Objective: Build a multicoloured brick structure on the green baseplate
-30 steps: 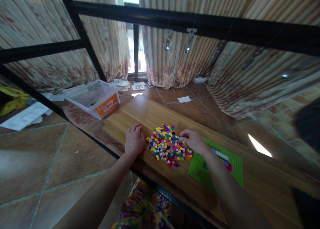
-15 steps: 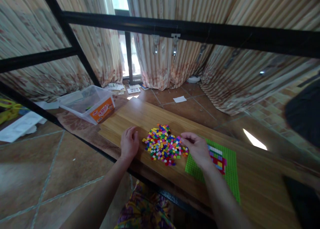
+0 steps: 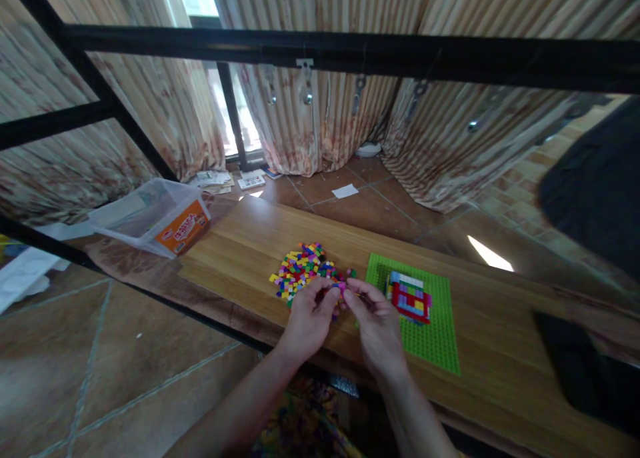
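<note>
My left hand [image 3: 311, 317] and my right hand [image 3: 376, 318] meet over the right front side of a heap of small coloured toy bricks [image 3: 303, 266]. Between their fingertips shows a small pink brick [image 3: 342, 287], pinched from both sides. Fingers partly cover it, so its exact shape is hard to make out. Just right of my right hand lies a green studded baseplate [image 3: 440, 341]. A low layered build of red, white, blue and purple bricks [image 3: 411, 299] stands on its upper left part.
The wooden table [image 3: 240, 245] carries the heap and baseplate, with a dark flat object [image 3: 575, 358] at its right end. A clear plastic bin [image 3: 150, 215] with an orange label stands at the left. A black metal bar [image 3: 350, 51] crosses above, with hooks hanging below it.
My left hand has moved right from beside the heap to meet my right hand. My right hand has come back toward me, uncovering the build. The head view has turned slightly right.
</note>
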A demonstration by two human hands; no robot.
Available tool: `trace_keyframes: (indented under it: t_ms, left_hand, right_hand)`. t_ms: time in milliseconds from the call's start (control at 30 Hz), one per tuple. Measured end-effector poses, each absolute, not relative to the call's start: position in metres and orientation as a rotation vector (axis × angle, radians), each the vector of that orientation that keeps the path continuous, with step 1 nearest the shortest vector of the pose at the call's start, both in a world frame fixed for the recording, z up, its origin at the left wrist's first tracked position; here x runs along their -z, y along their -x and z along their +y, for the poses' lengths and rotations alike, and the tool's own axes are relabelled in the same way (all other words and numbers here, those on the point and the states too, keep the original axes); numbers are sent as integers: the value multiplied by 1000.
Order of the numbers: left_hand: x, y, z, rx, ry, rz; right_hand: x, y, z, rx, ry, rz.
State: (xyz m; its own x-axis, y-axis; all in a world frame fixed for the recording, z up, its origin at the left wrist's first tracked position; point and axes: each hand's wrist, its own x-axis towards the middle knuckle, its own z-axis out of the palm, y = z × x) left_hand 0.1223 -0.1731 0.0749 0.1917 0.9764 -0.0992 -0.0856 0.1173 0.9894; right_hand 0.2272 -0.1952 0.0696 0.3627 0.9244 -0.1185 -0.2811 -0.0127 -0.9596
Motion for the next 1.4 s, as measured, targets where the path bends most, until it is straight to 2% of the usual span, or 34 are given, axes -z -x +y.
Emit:
trace_keyframes:
  t_ms: [200, 500, 733, 900, 1067, 1233, 1400]
  left_hand:
    - [-78, -119, -177, -951, -1267, 1052]
    - [-73, -118, -164, -869, -1148, 1140]
    - [-63, -93, -127, -743, -1697, 1496]
    - [-63, -89, -112, -535, -2117, 1695]
    - [-59, -90, -111, -393, -2271, 1790]
    - [-67, -97, -118, -489, -2301, 1820]
    - [-72, -123, -140, -681, -2265, 1469]
  right_hand:
    - [-71, -235, -201, -1148, 1254, -768]
    - [-70, -238, -205, -1339, 1119, -397]
    - [-58, -283, -236, -1084, 1352, -576]
    - [-45, -336, -259, -907, 1455, -430]
    - [-38, -364, -263, -822, 1490, -342]
    - [-30, -368, -254, -820, 1498, -311]
    - [-24, -367, -246, -801, 1470, -349]
